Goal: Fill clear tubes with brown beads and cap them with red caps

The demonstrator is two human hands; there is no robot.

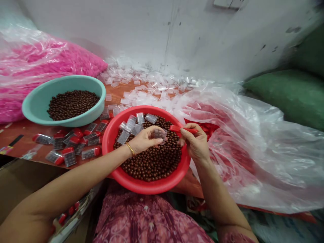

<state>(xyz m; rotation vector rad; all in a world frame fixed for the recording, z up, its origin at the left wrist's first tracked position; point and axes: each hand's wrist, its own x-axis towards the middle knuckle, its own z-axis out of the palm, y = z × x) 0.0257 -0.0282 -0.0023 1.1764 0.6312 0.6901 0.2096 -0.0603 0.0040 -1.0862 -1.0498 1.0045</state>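
My left hand is closed around a small clear plastic box that looks filled with dark beads. Just right of it, my right hand pinches a red plastic cap; another red piece shows along its fingers. Both hands are over a red basin holding many brown beads. Several clear boxes lie on the beads at the basin's far left. The box and the cap are apart.
Left of the basin lie several filled boxes with red caps. Behind them stands a teal basin of brown beads. Clear empty boxes scatter by the wall. A plastic bag of red pieces lies right, a bag of pink pieces far left.
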